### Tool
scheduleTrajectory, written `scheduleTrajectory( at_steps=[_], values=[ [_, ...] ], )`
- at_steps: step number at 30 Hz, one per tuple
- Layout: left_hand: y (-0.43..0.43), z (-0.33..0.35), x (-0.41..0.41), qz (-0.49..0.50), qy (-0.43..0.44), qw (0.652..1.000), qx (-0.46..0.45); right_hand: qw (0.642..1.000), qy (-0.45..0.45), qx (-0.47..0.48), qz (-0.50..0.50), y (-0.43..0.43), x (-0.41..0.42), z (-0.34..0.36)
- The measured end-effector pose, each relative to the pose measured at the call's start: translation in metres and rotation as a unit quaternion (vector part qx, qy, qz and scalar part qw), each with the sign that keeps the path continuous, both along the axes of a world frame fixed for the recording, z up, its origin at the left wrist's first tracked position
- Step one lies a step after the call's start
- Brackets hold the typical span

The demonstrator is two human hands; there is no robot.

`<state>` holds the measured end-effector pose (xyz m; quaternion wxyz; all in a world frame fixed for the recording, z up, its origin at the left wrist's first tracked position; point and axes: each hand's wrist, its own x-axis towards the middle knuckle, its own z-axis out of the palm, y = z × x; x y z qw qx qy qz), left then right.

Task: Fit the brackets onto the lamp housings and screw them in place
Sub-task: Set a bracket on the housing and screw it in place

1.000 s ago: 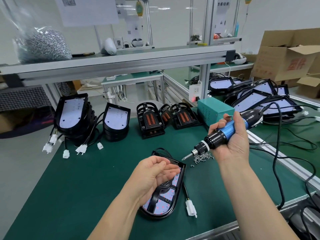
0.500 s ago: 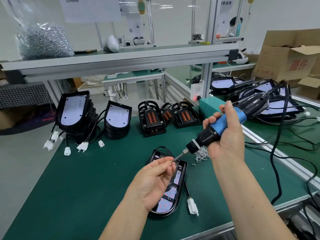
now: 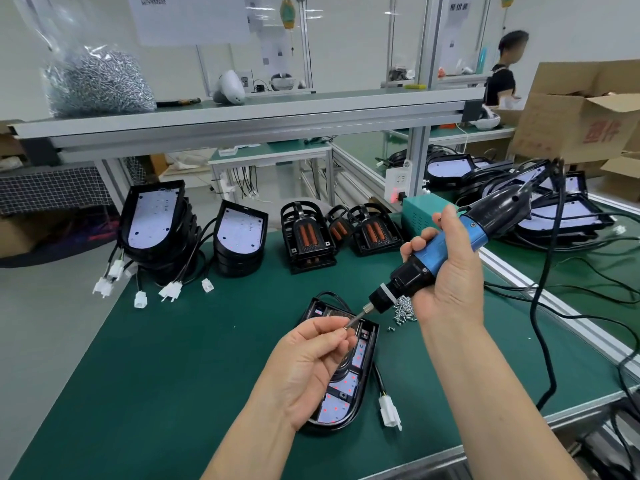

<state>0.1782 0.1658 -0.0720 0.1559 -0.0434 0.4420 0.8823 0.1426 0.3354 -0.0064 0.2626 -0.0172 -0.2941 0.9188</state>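
Note:
A black lamp housing lies flat on the green mat, partly covered by my left hand. That hand is raised above it and pinches a small screw at the tip of the driver bit. My right hand grips the blue and black electric screwdriver, tilted with its bit pointing down-left at the screw. A small pile of loose screws lies just right of the housing. Three black brackets stand at the back of the mat.
Two stacks of lamp housings with white plugs stand at the back left. A green power box sits behind the brackets. More housings and cables lie on the right bench. A bag of screws rests on the shelf. A person stands far back.
My left hand turned from palm-up to pinching a screw and brought it to the bit. The screwdriver swung from near level to a steeper downward tilt towards that hand.

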Motion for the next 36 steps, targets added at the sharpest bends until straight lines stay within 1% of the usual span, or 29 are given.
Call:
scheduleTrajectory(
  at_steps=[3, 5, 8, 10, 12, 15, 19, 24, 26, 29, 30, 31, 32, 33, 34, 36],
  values=[
    [0.001, -0.002, 0.002, 0.018, 0.046, 0.998, -0.034, 1.0, 0.001, -0.004, 0.005, 0.0, 0.0, -0.002],
    [0.002, -0.005, 0.003, 0.039, 0.092, 0.992, -0.081, 1.0, -0.002, -0.004, 0.003, 0.001, 0.001, -0.003],
    [0.004, -0.008, 0.006, 0.07, 0.188, 0.96, -0.194, 1.0, -0.011, -0.002, -0.005, 0.001, 0.001, -0.003],
    [0.007, -0.01, 0.008, 0.092, 0.237, 0.935, -0.246, 1.0, -0.02, 0.0, -0.014, 0.001, 0.0, -0.003],
    [0.01, -0.011, 0.01, 0.108, 0.262, 0.922, -0.264, 0.999, -0.026, 0.005, -0.018, 0.0, 0.001, -0.003],
    [0.011, -0.013, 0.012, 0.115, 0.277, 0.911, -0.285, 0.999, -0.028, 0.025, -0.021, -0.003, 0.001, -0.004],
    [0.011, -0.017, 0.013, 0.114, 0.281, 0.899, -0.316, 0.998, -0.024, 0.049, -0.021, -0.008, 0.001, -0.003],
    [0.005, -0.02, 0.01, 0.11, 0.286, 0.886, -0.349, 0.998, -0.017, 0.05, -0.021, -0.01, 0.0, -0.001],
    [0.0, -0.02, 0.008, 0.112, 0.276, 0.878, -0.376, 0.999, -0.013, 0.049, -0.018, -0.011, -0.001, -0.001],
    [-0.012, -0.019, 0.006, 0.118, 0.245, 0.875, -0.401, 0.998, -0.006, 0.055, -0.02, -0.011, -0.002, 0.001],
    [-0.017, -0.019, 0.005, 0.142, 0.242, 0.863, -0.421, 0.998, -0.005, 0.062, -0.024, -0.01, -0.002, 0.001],
    [-0.022, -0.02, 0.003, 0.177, 0.242, 0.836, -0.46, 0.997, -0.006, 0.071, -0.028, -0.011, -0.002, 0.001],
    [-0.028, -0.02, 0.001, 0.206, 0.238, 0.802, -0.508, 0.996, -0.007, 0.082, -0.032, -0.011, -0.001, 0.0],
    [-0.034, -0.021, -0.002, 0.215, 0.222, 0.777, -0.549, 0.995, -0.009, 0.096, -0.034, -0.012, 0.0, -0.003],
    [-0.038, -0.023, -0.005, 0.196, 0.186, 0.771, -0.576, 0.993, -0.011, 0.109, -0.036, -0.013, 0.002, -0.006],
    [-0.042, -0.026, -0.012, 0.108, 0.096, 0.79, -0.596, 0.99, -0.019, 0.135, -0.035, -0.018, 0.005, -0.014]
  ],
)
